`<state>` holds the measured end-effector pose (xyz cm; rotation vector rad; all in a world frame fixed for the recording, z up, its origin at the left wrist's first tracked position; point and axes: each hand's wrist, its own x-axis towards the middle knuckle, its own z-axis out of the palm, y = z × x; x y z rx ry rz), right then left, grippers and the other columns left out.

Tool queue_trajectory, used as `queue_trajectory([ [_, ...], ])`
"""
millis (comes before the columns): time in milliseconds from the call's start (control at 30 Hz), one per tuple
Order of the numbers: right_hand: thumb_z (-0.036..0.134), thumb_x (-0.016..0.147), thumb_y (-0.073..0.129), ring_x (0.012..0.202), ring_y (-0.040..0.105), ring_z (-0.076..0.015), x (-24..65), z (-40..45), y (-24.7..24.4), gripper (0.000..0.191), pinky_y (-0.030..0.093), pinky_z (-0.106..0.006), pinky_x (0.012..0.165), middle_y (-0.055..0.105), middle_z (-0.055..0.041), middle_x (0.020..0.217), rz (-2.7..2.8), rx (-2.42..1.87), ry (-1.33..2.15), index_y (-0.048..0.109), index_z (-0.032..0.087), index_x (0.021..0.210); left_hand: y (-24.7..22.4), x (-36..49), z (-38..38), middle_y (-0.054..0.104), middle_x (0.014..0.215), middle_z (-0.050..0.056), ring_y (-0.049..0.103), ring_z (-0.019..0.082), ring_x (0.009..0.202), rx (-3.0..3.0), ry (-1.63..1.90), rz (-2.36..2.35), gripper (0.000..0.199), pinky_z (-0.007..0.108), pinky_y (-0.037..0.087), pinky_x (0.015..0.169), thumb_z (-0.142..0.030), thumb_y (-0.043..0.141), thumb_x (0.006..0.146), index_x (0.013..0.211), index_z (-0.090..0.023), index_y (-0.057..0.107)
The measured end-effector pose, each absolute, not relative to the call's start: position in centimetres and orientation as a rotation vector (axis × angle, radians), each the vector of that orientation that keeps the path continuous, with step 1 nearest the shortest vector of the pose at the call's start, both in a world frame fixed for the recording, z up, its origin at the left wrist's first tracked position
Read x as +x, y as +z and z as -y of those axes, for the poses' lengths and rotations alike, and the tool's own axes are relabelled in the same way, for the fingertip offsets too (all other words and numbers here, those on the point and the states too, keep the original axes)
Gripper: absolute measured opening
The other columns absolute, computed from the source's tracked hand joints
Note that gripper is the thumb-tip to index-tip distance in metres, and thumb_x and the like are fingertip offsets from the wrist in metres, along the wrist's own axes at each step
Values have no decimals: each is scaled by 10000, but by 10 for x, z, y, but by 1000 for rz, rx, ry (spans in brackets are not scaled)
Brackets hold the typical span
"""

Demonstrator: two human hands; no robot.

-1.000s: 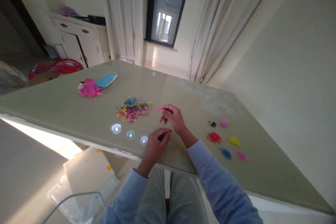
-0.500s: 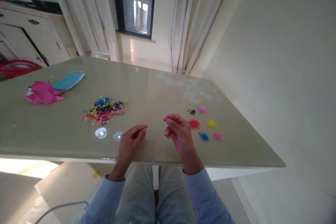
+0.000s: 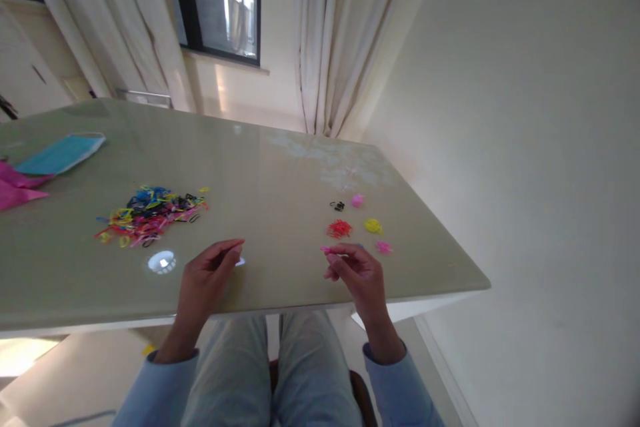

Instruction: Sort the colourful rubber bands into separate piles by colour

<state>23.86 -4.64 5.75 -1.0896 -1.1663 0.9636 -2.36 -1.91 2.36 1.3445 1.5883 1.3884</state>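
Observation:
My right hand [image 3: 356,270] pinches a small pink band [image 3: 326,249] over the table, just left of a pink pile [image 3: 384,247]. It hides most of a blue pile [image 3: 361,246]. Behind it lie small piles: red [image 3: 339,229], yellow [image 3: 373,225], black [image 3: 339,206] and another pink one [image 3: 357,201]. My left hand [image 3: 213,270] hovers near the front edge, thumb and fingertips brought together; whether anything is between them is too small to tell. Beyond it on the left is a mixed heap of coloured bands [image 3: 153,213].
The glossy table [image 3: 270,213] bears a blue face mask [image 3: 63,154] and a pink wrapper [image 3: 17,185] at the left. Curtains [image 3: 327,40] and a window stand behind, with a wall at the right.
The view has turned to the right, so the table's things appear further left. My right hand, still pinching the pink band, has moved right relative to the piles and now covers most of the blue one.

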Motion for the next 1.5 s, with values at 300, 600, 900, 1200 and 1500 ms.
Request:
queue_trajectory([
  [300,412,789,694,563,671,-157,342,52,31,262,529,-279,542,761,-97,928,1197,-1492,401,722,176,899,24,-26,20,754,768,15,694,187,685,1401,1315,-1667,370,247,554,618,-531,651,709,908,-237,754],
  [600,414,831,586,562,638,-168,379,40,19,291,505,-298,595,742,-98,847,1383,-1693,122,721,163,893,24,-26,19,758,775,23,702,204,696,1437,1315,-1698,359,281,567,642,-532,636,720,894,-239,747],
  [900,421,847,609,554,576,-141,376,43,15,293,486,-272,569,719,-88,854,1433,-1666,49,711,156,919,21,-27,17,762,802,21,699,188,707,1438,1328,-1664,348,246,557,646,-513,649,715,901,-238,754],
  [1200,330,923,557,618,595,-147,301,44,30,202,500,-264,590,683,-56,804,1696,-1348,220,687,190,990,22,-21,17,753,768,48,659,171,648,1407,1400,-1579,342,251,526,597,-477,642,722,865,-188,757],
  [1500,282,902,574,656,616,-167,271,25,14,196,517,-284,632,667,-45,782,2022,-1165,469,703,209,1030,18,-18,15,752,826,55,666,174,722,1444,1406,-1542,281,272,517,673,-411,602,788,872,-187,750],
])
